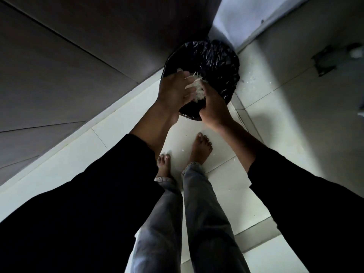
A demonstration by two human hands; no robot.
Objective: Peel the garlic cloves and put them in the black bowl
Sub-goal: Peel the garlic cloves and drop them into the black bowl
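A clump of pale garlic peels (195, 88) sits between my two hands, above a bin lined with a black plastic bag (214, 62). My left hand (174, 89) presses against the clump from the left with fairly straight fingers. From the right, my right hand (213, 104) curls its fingers round the peels. Neither garlic cloves nor a black bowl appear in this view.
The bin stands in a corner, with dark cabinet fronts (69, 62) to the left and a pale wall (242, 14) behind. My bare feet (201, 148) stand on white floor tiles (285, 99) in front of it. A few peel scraps (249, 81) lie right of the bin.
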